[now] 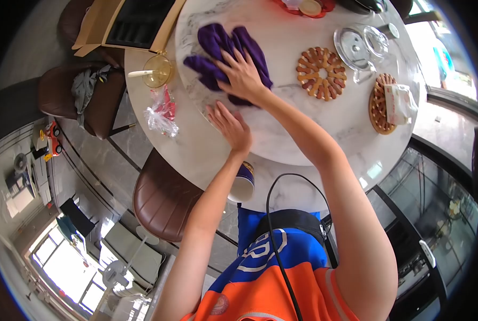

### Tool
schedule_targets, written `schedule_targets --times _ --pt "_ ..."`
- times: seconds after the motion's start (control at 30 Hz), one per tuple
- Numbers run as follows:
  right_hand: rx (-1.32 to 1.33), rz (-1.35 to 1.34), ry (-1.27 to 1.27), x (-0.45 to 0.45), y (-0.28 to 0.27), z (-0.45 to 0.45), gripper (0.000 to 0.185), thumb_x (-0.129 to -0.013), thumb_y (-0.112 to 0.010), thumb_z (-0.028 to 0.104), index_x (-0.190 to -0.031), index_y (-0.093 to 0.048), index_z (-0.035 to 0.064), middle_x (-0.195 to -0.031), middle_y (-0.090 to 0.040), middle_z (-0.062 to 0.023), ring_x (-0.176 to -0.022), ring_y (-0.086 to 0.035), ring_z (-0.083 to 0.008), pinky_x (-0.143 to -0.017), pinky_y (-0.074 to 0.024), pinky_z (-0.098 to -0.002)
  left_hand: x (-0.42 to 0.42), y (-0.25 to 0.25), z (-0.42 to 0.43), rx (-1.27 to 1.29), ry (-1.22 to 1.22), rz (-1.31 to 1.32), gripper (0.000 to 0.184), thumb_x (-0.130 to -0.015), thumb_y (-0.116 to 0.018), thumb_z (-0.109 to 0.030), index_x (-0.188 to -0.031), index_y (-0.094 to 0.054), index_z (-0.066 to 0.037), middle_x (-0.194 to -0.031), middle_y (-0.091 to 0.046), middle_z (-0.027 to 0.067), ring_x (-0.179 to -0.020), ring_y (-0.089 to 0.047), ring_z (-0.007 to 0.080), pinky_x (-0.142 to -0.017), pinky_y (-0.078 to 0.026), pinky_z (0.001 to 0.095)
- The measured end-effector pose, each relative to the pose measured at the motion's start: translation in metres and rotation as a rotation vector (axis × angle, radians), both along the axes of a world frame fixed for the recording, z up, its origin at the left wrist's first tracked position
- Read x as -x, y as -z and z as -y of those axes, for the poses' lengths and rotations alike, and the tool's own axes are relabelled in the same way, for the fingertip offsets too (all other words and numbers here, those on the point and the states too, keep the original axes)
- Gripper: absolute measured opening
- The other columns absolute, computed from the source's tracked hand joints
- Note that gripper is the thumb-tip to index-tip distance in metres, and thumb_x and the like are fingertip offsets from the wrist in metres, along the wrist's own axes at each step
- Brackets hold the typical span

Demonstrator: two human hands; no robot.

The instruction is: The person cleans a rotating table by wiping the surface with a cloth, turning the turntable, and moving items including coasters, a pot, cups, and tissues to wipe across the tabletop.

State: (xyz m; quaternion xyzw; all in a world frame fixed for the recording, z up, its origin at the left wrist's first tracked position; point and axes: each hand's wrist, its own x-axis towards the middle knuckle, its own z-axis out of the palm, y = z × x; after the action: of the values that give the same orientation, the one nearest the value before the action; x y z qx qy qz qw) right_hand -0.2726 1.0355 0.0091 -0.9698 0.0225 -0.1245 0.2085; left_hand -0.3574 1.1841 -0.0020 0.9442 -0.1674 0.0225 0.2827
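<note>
A crumpled purple cloth [220,53] lies on the raised round marble-look turntable [297,142]. My right hand [243,77] rests flat on the cloth with its fingers spread, pressing rather than wrapping around it. Nearer to me, my left hand [231,127] lies with fingers stretched out on the turntable close to its rim, just below the cloth, holding nothing. A paper cup [242,187] with a dark blue outside stands near the table's front edge, beside my left forearm.
Left on the table are a yellowish glass mug [158,70] and a red item in clear plastic [163,112]. A wooden trivet [320,74], glass teapot [354,47] and tissue pack [400,104] sit right. Brown chairs [164,198] and an open carton [97,29] stand left.
</note>
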Motion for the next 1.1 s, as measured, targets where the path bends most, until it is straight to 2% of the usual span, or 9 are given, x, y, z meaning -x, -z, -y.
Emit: schedule_targets --times 0.23,0.43,0.57,0.83,0.9,0.97,1.0,1.03,1.1 --pt "-0.029 -0.364 -0.209 0.235 -0.035 0.034 0.079 -0.077 -0.075 0.042 -0.148 -0.048 0.0234 -0.153 -0.043 -0.0116 -0.146 -0.031 -0.0378 -0.12 -0.0226 -0.0553 0.004 -0.001 0.0 0.01 0.011 0.104 0.057 -0.103 -0.045 -0.02 -0.151 -0.029 0.005 -0.156 -0.032 0.0229 -0.149 -0.018 0.046 -0.121 -0.013 0.0583" --pt "0.036 -0.108 -0.114 0.127 -0.014 0.031 0.064 -0.079 -0.072 0.045 -0.135 -0.059 0.0162 -0.149 -0.046 -0.0113 -0.145 -0.034 -0.0374 -0.12 -0.0209 -0.0568 0.009 0.007 0.002 0.02 0.005 0.144 0.053 -0.104 -0.043 -0.024 -0.148 -0.036 0.005 -0.154 -0.035 0.0226 -0.148 -0.02 0.0456 -0.12 -0.014 0.0576" --pt "0.044 -0.032 -0.063 0.047 -0.003 0.024 0.063 -0.085 -0.067 0.046 -0.14 -0.056 0.0162 -0.15 -0.047 -0.0119 -0.142 -0.038 -0.0375 -0.121 -0.0206 -0.0543 0.01 0.007 0.005 0.051 0.002 0.168 0.054 -0.104 -0.042 -0.029 -0.143 -0.041 0.007 -0.149 -0.04 0.0249 -0.145 -0.026 0.0455 -0.12 -0.017 0.0558" --pt "-0.106 -0.188 -0.213 0.253 -0.017 0.072 0.069 -0.08 -0.072 0.04 -0.142 -0.054 0.0168 -0.151 -0.045 -0.0123 -0.141 -0.039 -0.0377 -0.119 -0.0265 -0.0506 -0.005 0.001 0.02 0.223 -0.072 0.115 0.043 -0.098 -0.053 -0.017 -0.136 -0.05 0.002 -0.147 -0.042 0.0238 -0.143 -0.029 0.0435 -0.118 -0.023 0.0537" --pt "-0.074 -0.232 -0.221 0.293 -0.022 0.082 0.071 -0.078 -0.075 0.041 -0.142 -0.054 0.0184 -0.152 -0.044 -0.0102 -0.142 -0.038 -0.0346 -0.118 -0.0278 -0.0504 0.004 -0.033 0.062 0.266 0.008 0.003 0.039 -0.089 -0.058 -0.008 -0.129 -0.06 -0.004 -0.143 -0.046 0.0228 -0.139 -0.034 0.0426 -0.115 -0.027 0.0519" --pt "-0.08 -0.244 -0.208 0.298 -0.027 0.082 0.07 -0.077 -0.076 0.041 -0.14 -0.056 0.0191 -0.151 -0.045 -0.0093 -0.142 -0.038 -0.034 -0.117 -0.0286 -0.051 0.025 -0.032 0.135 0.34 0.412 -0.125 0.041 -0.081 -0.063 -0.002 -0.121 -0.069 -0.009 -0.145 -0.045 0.0194 -0.137 -0.038 0.0375 -0.113 -0.031 0.0499" --pt "-0.094 -0.274 -0.193 0.295 -0.026 0.08 0.07 -0.076 -0.076 0.041 -0.139 -0.057 0.0189 -0.149 -0.046 -0.0092 -0.142 -0.038 -0.0338 -0.117 -0.0289 -0.0511 0.033 -0.059 0.177 0.347 0.682 -0.208 0.041 -0.083 -0.068 -0.011 -0.123 -0.069 -0.013 -0.15 -0.042 0.0169 -0.14 -0.036 0.0363 -0.116 -0.027 0.0534" --pt "-0.108 -0.304 -0.178 0.292 -0.025 0.079 0.07 -0.075 -0.077 0.041 -0.138 -0.058 0.0187 -0.148 -0.047 -0.0091 -0.142 -0.038 -0.0337 -0.117 -0.0292 -0.0513 0.049 -0.061 0.213 0.089 0.764 0.09 0.042 -0.09 -0.065 -0.024 -0.131 -0.065 -0.017 -0.155 -0.038 0.0128 -0.143 -0.033 0.0358 -0.116 -0.025 0.0595" --pt "-0.113 -0.244 -0.174 0.301 -0.019 0.081 0.07 -0.073 -0.078 0.041 -0.136 -0.059 0.0181 -0.147 -0.048 -0.009 -0.141 -0.039 -0.0335 -0.116 -0.0299 -0.0519 0.061 -0.039 0.262 -0.04 0.81 0.085 0.046 -0.097 -0.057 -0.038 -0.142 -0.057 -0.025 -0.161 -0.031 0.0128 -0.15 -0.023 0.0354 -0.117 -0.014 0.0672"
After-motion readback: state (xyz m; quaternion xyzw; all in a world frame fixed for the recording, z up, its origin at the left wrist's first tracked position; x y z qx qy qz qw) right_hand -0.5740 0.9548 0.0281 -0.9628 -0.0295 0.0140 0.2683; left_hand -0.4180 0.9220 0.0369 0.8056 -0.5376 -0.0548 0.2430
